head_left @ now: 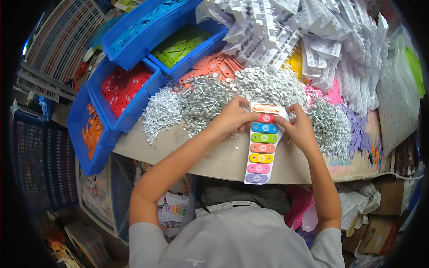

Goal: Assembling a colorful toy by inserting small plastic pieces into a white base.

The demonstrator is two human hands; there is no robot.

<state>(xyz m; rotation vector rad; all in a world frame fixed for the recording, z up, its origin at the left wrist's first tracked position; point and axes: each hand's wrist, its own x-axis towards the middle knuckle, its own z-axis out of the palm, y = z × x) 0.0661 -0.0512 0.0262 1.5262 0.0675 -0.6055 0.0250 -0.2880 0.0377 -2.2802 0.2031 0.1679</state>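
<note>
A toy xylophone (262, 147) with a white base and several coloured bars lies on the near part of the table, its narrow end toward me. My left hand (234, 117) is closed at its left edge, thumb on the left end of the red bar (267, 118). From the other side my right hand (297, 125) grips the xylophone's edge, thumb at the red bar's right end. An orange bar (266, 108) sits above the red one, at the wide end. Parts of the fingertips are hidden under the base and thumbs.
Behind my hands lie heaps of white caps (268, 85), metal nails (203, 102), more nails (328, 123) and small white pieces (161, 111). Blue bins (156, 73) with coloured bars stand at left. White plastic bases (277, 31) are piled at the back; purple bars (357, 129) lie right.
</note>
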